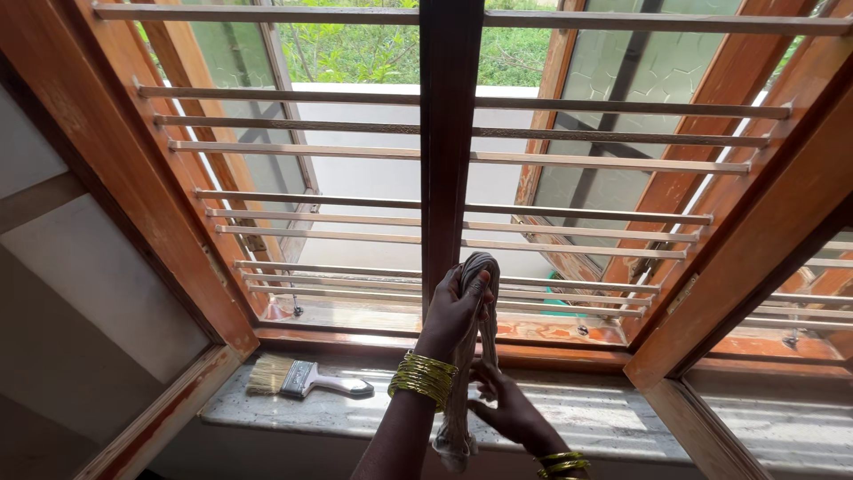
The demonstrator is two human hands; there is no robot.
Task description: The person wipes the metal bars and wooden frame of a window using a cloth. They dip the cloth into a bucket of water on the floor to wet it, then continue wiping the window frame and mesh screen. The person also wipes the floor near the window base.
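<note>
The left hand (455,307) is clenched around the top of a twisted grey cloth (469,356), pressing it against the dark central wooden post (449,151) of the window. The right hand (511,411) grips the same cloth lower down, where its frayed end hangs over the speckled stone sill (622,418). Stacked gold bangles (423,378) ring the left wrist. A pale-bristled paintbrush (306,379) with a white handle lies flat on the sill, well apart to the left. Thin metal bars (338,151) cross the reddish wooden frame.
</note>
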